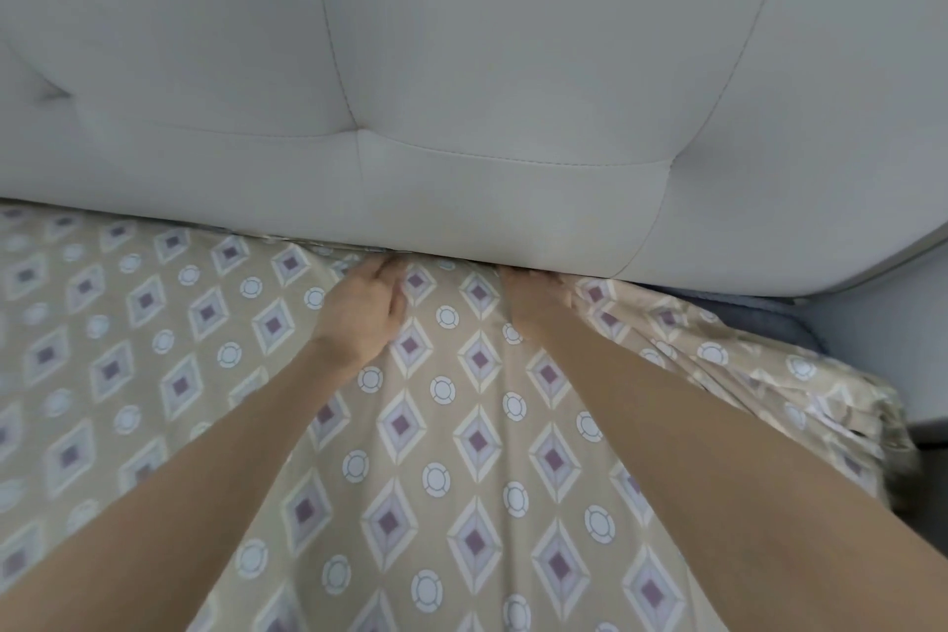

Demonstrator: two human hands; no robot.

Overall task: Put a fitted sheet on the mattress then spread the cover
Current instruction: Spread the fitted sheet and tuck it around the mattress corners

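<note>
A beige fitted sheet (451,426) with purple diamonds and white circles covers the mattress up to the headboard. My left hand (361,305) lies on the sheet at its top edge, fingertips reaching into the gap under the headboard. My right hand (533,298) is beside it to the right, its fingers hidden in the same gap with the sheet's edge. To the right of that hand the sheet is bunched and wrinkled (744,359) over the mattress corner. The mattress itself is hidden under the sheet.
A padded grey headboard (461,92) fills the upper half of the view, right above both hands. A strip of blue fabric (738,305) shows at the far right corner below the headboard.
</note>
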